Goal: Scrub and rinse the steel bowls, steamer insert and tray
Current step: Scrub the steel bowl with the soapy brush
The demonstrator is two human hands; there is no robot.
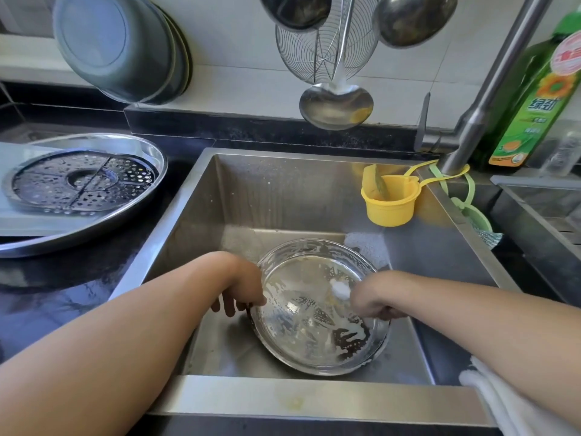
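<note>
Head view: low in the frame's middle, a soapy steel bowl [317, 309] sits tilted in the sink [283, 196]. Left grip [240, 294] curls over its left rim; right grip [374, 302], inside the bowl at its right, is closed around something white, blurred.

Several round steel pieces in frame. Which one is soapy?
The steel bowl in the sink, held by both hands. Suds streak its inside. The tray with the steamer insert on the counter and the bowls leaning against the wall show none.
</note>
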